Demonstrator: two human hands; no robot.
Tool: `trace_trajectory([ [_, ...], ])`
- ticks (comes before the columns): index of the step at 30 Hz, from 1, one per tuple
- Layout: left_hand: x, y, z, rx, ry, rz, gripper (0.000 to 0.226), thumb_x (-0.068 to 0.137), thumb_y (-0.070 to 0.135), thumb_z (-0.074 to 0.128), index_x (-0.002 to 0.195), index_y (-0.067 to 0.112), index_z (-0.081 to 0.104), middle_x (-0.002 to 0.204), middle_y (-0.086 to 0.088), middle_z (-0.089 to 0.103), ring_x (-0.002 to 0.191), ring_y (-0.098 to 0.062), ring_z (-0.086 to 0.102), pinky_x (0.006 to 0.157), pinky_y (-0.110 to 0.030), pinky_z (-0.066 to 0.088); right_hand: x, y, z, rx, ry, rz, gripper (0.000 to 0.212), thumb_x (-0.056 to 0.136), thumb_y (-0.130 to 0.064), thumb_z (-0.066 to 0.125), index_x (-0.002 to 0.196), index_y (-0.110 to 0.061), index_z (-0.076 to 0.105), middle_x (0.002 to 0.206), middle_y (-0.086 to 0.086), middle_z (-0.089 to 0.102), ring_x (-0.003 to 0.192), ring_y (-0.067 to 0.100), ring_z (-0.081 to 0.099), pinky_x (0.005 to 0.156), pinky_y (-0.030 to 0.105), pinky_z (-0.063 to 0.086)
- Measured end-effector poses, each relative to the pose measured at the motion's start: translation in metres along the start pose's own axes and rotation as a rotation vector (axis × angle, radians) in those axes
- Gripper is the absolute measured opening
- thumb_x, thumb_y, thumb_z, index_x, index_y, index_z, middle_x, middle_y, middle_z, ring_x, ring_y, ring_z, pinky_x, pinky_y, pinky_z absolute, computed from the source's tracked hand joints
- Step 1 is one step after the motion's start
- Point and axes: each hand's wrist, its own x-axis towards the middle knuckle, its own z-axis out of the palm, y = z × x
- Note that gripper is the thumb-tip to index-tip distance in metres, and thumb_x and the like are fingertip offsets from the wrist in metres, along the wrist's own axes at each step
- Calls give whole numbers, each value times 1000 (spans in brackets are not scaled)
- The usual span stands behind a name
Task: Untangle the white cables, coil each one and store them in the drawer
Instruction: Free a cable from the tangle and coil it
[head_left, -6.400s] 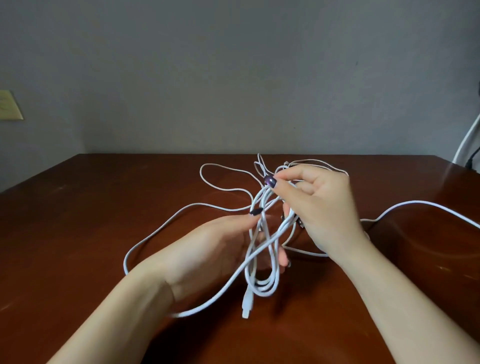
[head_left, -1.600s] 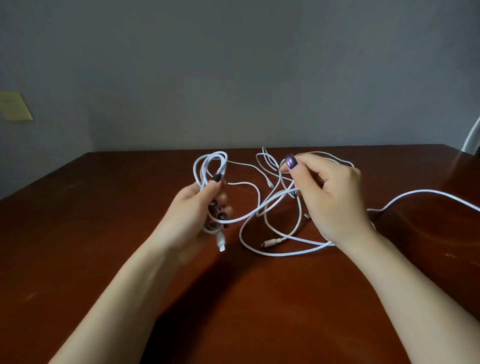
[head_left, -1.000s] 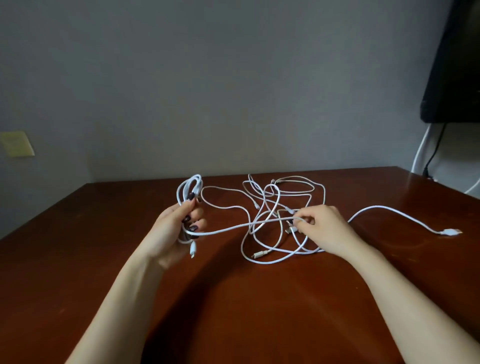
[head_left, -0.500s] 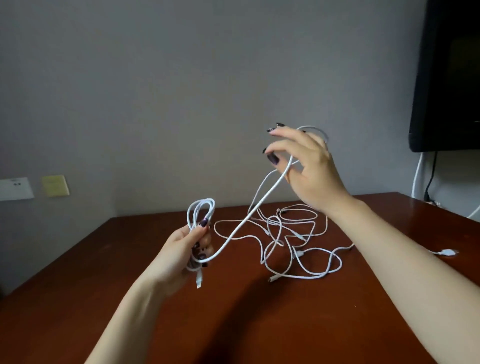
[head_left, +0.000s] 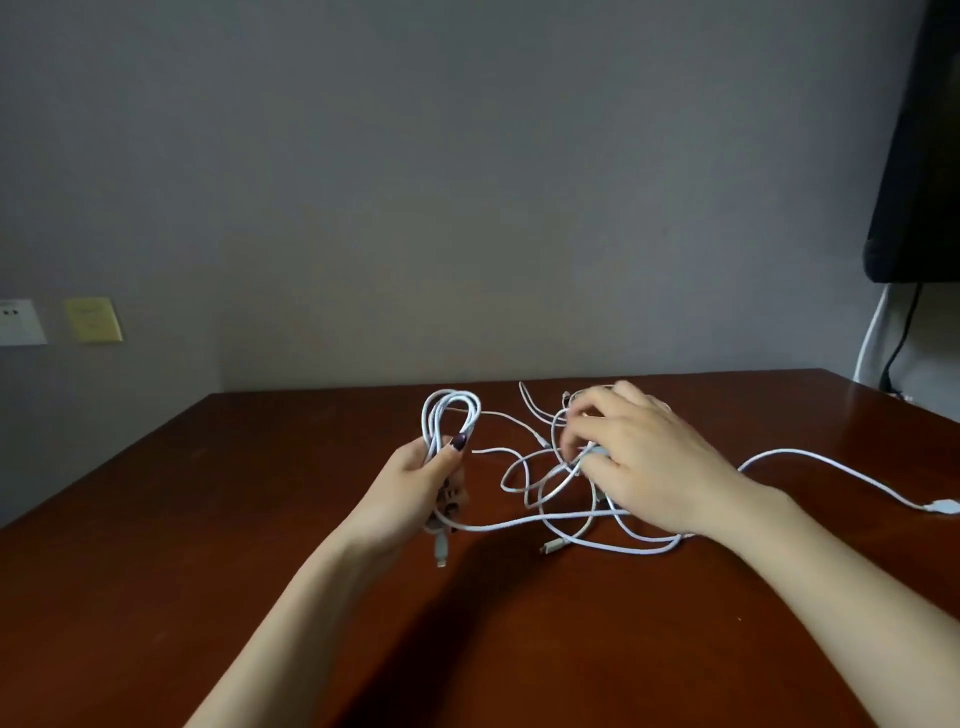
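My left hand (head_left: 415, 486) grips a partly wound coil of white cable (head_left: 451, 415); its loops stand up above my fingers and a plug (head_left: 441, 551) hangs below. One strand (head_left: 519, 525) runs from that coil across the brown table (head_left: 208, 519) into the loose tangle of white cables (head_left: 550, 499). My right hand (head_left: 644, 467) lies low over the tangle, its blurred fingers curled round a strand there. Another cable (head_left: 810, 457) trails right to a plug (head_left: 941, 506). No drawer is in view.
A dark screen (head_left: 919, 156) hangs on the wall at the upper right, with cords (head_left: 878, 338) dropping behind the table's far right corner. A white socket (head_left: 21, 322) and a yellow plate (head_left: 93, 319) are on the left wall.
My right hand, raised high with a strand half a second ago, has come down onto the tangle on the table. My left hand still holds the coil.
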Motion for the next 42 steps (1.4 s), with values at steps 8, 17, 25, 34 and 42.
trace_trajectory([
  [8, 39, -12, 13, -560, 269, 36, 25, 102, 16, 38, 78, 12, 40, 52, 5, 43, 45, -11, 46, 48, -27, 41, 37, -18, 45, 477, -247, -46, 13, 91, -29, 57, 86, -28, 69, 59, -9, 60, 53, 4, 53, 55, 17, 41],
  [17, 39, -24, 22, -317, 420, -133, 26, 100, 16, 39, 76, 12, 47, 57, 0, 51, 51, -12, 50, 47, -24, 43, 21, -28, 62, 111, 141, -385, 31, 89, -31, 42, 73, -23, 68, 58, -11, 29, 45, 13, 42, 43, 23, 26],
  [25, 26, -27, 34, 6, 312, -6, 26, 99, 21, 45, 76, 9, 49, 46, 5, 56, 47, -10, 54, 46, -22, 45, 13, -28, 69, 87, -15, -458, 32, 85, -38, 45, 61, -27, 63, 51, -8, 35, 45, 10, 33, 42, 21, 23],
  [34, 24, -23, 28, 122, 270, 117, 28, 98, 24, 47, 82, 1, 50, 45, 1, 55, 40, -10, 49, 43, -19, 40, 16, -14, 51, 763, -258, -123, 16, 79, -13, 74, 85, -28, 75, 57, -11, 59, 48, 2, 47, 52, 10, 36],
  [42, 20, -21, 30, 264, 130, 151, 24, 98, 16, 48, 74, 12, 46, 55, -3, 53, 39, -8, 50, 40, -19, 38, 19, 11, 43, 638, 49, -16, 19, 68, -19, 81, 59, -30, 69, 54, -15, 62, 53, 3, 56, 53, 12, 36],
])
